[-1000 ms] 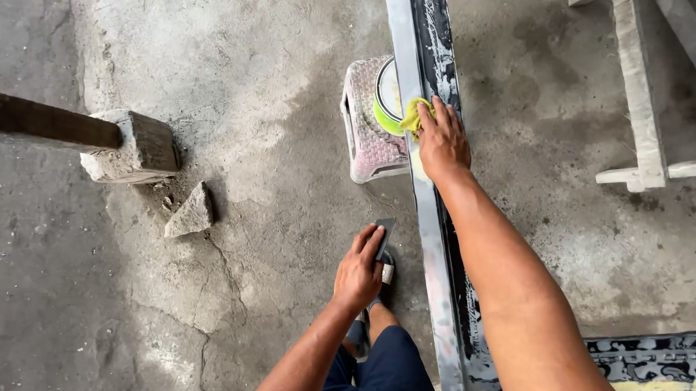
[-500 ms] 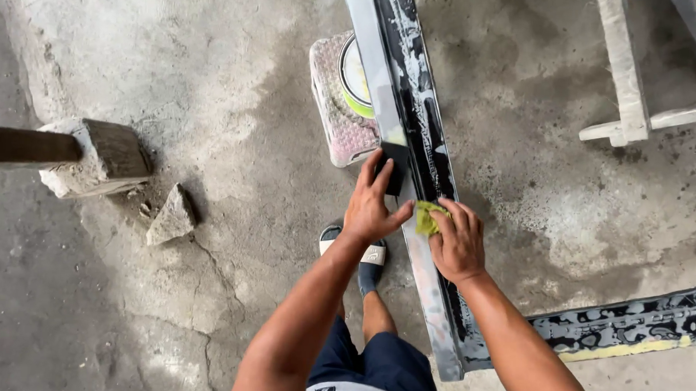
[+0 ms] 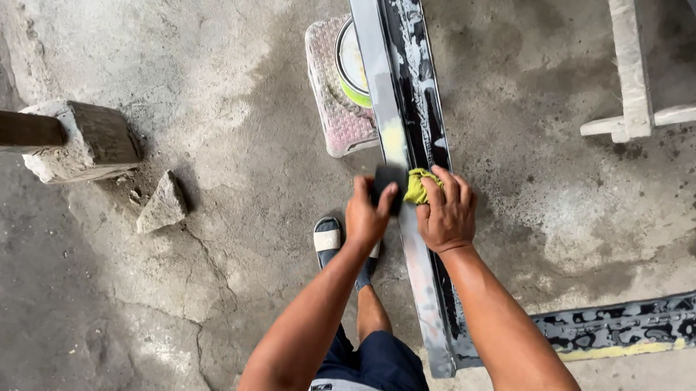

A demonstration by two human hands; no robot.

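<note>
Fingers of both hands closed on tools at the long black panel (image 3: 414,120).
Left hand (image 3: 369,216) grips a dark block (image 3: 388,182) against the panel's pale left edge; right hand (image 3: 446,211), just beside it, fingers curled over a yellow-green cloth (image 3: 416,186) on the wet black face. Behind them, a pink stool (image 3: 332,101) on the concrete floor (image 3: 212,80) carries an open can (image 3: 351,63) with a green rim and pale contents, tucked partly under the panel.
</note>
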